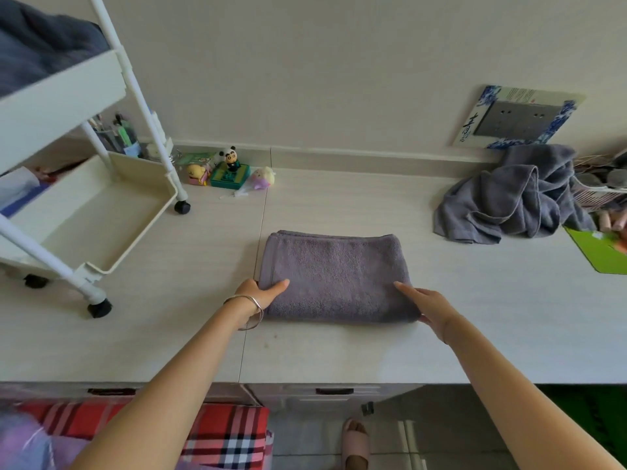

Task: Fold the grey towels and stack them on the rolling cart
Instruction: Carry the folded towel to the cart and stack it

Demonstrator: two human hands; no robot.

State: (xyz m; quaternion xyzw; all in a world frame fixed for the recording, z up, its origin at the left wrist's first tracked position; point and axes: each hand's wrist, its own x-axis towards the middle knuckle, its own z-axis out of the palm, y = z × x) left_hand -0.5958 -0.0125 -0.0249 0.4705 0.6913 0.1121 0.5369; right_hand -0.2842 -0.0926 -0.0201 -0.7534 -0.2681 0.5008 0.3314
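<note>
Towel (334,276) folded: your left hand (259,293) pinches its left edge, your right hand (428,308) rests straight-fingered on its right.

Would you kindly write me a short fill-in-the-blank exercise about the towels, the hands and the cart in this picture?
1. The left hand and the right hand touch opposite ends of the folded towel, whose colour is ____.
2. The rolling cart stands to the folded towel's ____.
3. The crumpled towels lie to its ____.
Missing words: grey; left; right.
</note>
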